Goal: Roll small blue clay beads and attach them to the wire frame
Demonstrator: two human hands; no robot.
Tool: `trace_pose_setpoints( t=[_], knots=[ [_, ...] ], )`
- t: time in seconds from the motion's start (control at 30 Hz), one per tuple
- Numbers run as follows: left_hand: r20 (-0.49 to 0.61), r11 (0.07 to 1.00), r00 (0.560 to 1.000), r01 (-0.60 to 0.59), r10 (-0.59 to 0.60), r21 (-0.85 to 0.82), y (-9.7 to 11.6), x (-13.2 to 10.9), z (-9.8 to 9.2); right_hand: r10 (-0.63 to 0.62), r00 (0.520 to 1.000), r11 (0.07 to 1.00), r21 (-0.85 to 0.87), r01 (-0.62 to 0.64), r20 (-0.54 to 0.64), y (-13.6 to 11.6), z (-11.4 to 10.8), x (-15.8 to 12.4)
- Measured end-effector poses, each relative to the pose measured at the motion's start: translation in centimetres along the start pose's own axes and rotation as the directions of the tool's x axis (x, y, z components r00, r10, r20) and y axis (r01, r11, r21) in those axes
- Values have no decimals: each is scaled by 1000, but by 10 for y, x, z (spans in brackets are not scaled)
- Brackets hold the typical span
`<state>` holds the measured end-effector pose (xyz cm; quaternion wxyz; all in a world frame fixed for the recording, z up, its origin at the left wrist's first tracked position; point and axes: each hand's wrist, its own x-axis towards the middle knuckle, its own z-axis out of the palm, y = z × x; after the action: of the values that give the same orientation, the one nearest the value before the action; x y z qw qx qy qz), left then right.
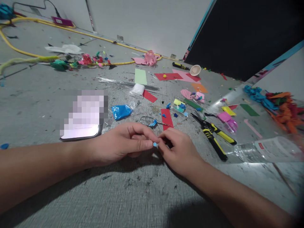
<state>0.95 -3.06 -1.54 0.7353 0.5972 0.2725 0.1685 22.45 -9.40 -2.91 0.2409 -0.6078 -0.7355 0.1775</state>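
My left hand [129, 141] pinches a tiny light blue clay piece [155, 144] between thumb and index finger, just above the grey floor. My right hand [179, 150] is closed from the other side, its fingertips meeting the left ones at the piece; its inner fingers are partly hidden. Just beyond the hands lies a wire loop [147, 120] with a bit of blue clay [154, 123] on it. A red paper strip [167, 118] lies by the wire. A blue clay packet [121, 111] rests behind my left hand.
A phone [83, 115] with a blurred screen lies left. Yellow-black pliers [211, 133] and a clear plastic bottle [270, 148] are on the right. Thin wires [118, 83], coloured paper and clay bits spread beyond. A yellow cable [95, 34] runs along the white wall.
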Motion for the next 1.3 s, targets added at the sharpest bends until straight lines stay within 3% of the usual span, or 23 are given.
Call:
trace_pose_setpoints(
  t=[0.1, 0.2, 0.27, 0.33, 0.4, 0.53, 0.7, 0.9, 1.03, 1.13, 1.3],
  knots=[
    [-54, 1000, 998, -7, 8, 22, 2, 1, 1, 8, 999, 997, -71, -6, 40, -1, -5, -2],
    [-91, 965, 990, -87, 112, 248, 4, 3, 0, 11, 998, 985, -174, 1, 69, -2, -10, -4],
    [-90, 840, 968, -154, 233, 521, 3, 5, -3, 26, 996, 964, -267, -2, 87, -2, -13, -3],
    [-51, 625, 943, -176, 328, 761, 0, 6, -5, 62, 993, 936, -352, -24, 97, -1, -15, -1],
    [-1, 448, 935, -170, 356, 878, -2, 6, -7, 97, 990, 917, -397, -50, 99, 1, -17, 3],
    [23, 335, 944, -139, 329, 932, -5, 5, -7, 89, 988, 939, -342, -41, 126, 3, -24, 9],
    [-51, 322, 952, -51, 301, 945, -2, 5, -5, -47, 982, 963, -253, 93, 180, 1, -27, 7],
    [-124, 414, 932, -30, 339, 910, -2, 2, -1, -152, 957, 951, -226, 209, 247, -2, -25, 0],
    [-71, 464, 899, -154, 432, 872, -4, 0, -2, -151, 956, 949, -234, 212, 253, -2, -22, -2],
    [35, 468, 873, -295, 487, 833, -7, 0, -5, -153, 972, 957, -220, 191, 178, -5, -19, -4],
    [94, 466, 848, -375, 521, 801, -13, -1, -6, -161, 984, 980, -105, 168, 72, -10, -16, -8]
  ],
)
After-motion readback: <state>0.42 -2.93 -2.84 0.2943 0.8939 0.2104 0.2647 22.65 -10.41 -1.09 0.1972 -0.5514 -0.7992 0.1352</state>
